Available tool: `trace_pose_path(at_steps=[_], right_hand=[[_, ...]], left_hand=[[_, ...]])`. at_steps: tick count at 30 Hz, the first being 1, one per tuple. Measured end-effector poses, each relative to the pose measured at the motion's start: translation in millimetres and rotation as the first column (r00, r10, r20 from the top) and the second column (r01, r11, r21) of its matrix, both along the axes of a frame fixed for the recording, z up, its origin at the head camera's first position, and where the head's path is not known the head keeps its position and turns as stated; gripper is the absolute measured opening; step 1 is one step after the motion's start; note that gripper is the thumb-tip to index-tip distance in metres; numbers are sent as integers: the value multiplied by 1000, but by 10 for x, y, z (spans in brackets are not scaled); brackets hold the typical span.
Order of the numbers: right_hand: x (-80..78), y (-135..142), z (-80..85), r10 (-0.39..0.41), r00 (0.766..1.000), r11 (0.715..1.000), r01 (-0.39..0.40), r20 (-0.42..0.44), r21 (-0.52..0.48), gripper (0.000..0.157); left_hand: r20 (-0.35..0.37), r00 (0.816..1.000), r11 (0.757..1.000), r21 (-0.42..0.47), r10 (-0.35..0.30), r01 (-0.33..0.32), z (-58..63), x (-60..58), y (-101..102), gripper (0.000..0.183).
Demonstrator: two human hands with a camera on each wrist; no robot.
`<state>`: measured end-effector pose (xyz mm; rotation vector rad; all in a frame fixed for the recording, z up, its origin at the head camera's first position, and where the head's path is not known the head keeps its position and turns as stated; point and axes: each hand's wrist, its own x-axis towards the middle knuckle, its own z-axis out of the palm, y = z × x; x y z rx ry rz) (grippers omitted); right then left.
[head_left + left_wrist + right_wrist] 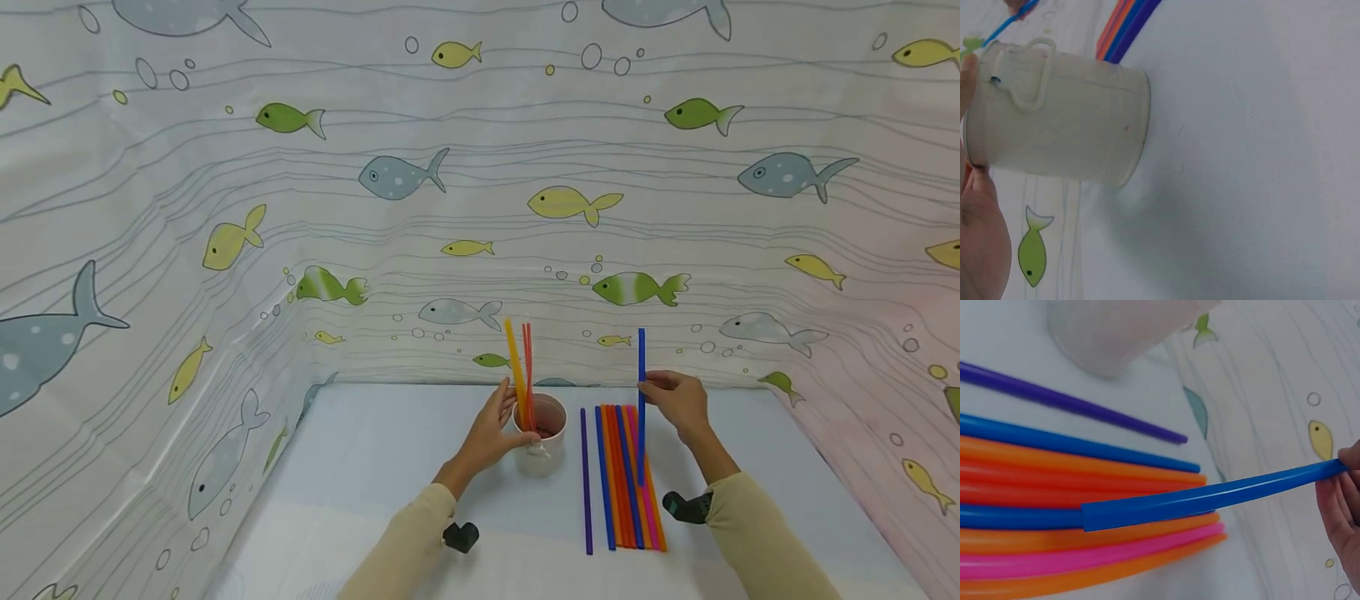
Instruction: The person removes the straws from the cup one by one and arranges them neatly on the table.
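Note:
My left hand (487, 432) grips a small white bucket (1072, 119) at its rim, thumb on the near side and fingers on the far side. Yellow-orange straws (513, 354) and red straws (529, 362) stand leaning inside it. Out to the right, my right hand (681, 404) pinches a blue straw (1210, 494) near its upper part, holding it upright above the table. Below that straw lies a row of several straws (622, 483) in blue, orange, red and pink. A purple straw (587, 483) lies apart, between the row and the bucket.
A pale cloth covers the table (360, 483). Behind and at both sides rises a fabric screen (525, 150) printed with fish. Small dark devices sit at the cuffs of both beige sleeves (757, 533). The bucket has a handle loop (1038, 75) on its side.

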<state>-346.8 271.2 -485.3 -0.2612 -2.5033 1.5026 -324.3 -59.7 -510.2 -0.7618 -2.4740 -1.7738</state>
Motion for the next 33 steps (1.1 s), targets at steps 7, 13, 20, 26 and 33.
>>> trace_pose_path(at_steps=[7, 13, 20, 26, 33], right_hand=[[68, 99, -229, 5, 1000, 1000, -4, 28, -8, 40], [138, 194, -375, -21, 996, 1000, 21, 86, -8, 42], [220, 267, -590, -10, 989, 1000, 8, 151, 13, 44], [260, 264, -687, 4, 986, 1000, -7, 168, 16, 46], [282, 257, -703, 7, 982, 999, -13, 187, 33, 45]], left_hand=[[-13, 1000, 1000, -9, 19, -19, -303, -199, -23, 107], [-19, 1000, 1000, -5, 13, -13, -302, -195, -13, 108], [-7, 1000, 1000, -21, 18, -18, -285, -182, 21, 110], [-4, 1000, 999, -20, 27, -27, -286, -179, 12, 109], [9, 999, 999, -12, 42, -42, -286, -164, -9, 108]])
